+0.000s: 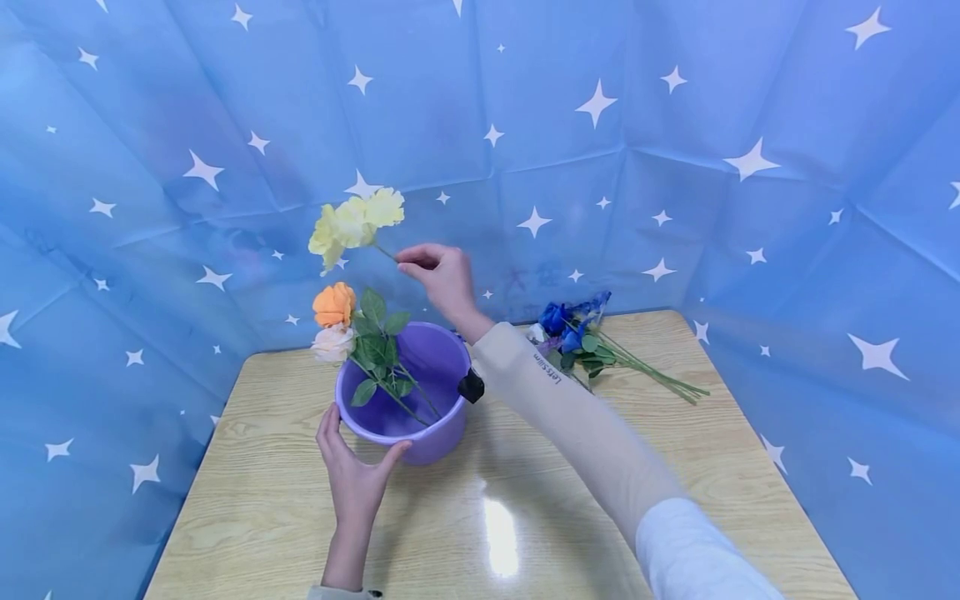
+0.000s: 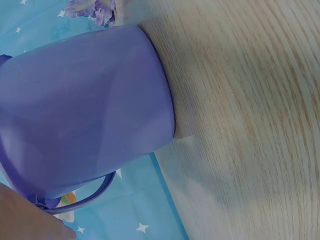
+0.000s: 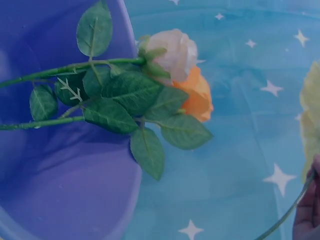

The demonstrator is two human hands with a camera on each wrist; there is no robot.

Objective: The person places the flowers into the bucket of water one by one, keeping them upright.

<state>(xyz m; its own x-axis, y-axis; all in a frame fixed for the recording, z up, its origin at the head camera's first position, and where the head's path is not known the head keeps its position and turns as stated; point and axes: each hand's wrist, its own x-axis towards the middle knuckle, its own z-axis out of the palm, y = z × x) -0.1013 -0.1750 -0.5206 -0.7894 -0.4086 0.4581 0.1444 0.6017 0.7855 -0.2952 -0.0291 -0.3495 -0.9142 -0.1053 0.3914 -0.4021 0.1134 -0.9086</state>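
Note:
My right hand [image 1: 447, 279] pinches the thin stem of a pale yellow flower [image 1: 352, 223] above the far side of a purple bucket [image 1: 442, 440]. In the right wrist view its stem [image 3: 285, 218] bends down from the fingers. My left hand [image 1: 356, 481] grips the bucket's near left side, thumb at the rim and fingers around the wall. Inside the bucket stand an orange rose [image 1: 334, 305] and a pale pink rose [image 1: 333, 342], leaning left with their heads beyond the rim. The bucket's wall [image 2: 85, 110] fills much of the left wrist view.
On the table's back right lies a bunch of blue flowers [image 1: 573, 337] with long green stems pointing right. A black piece [image 1: 471, 387] sits at the bucket's right rim. Blue star-printed cloth [image 1: 555, 183] hangs behind the wooden table [image 1: 247, 500].

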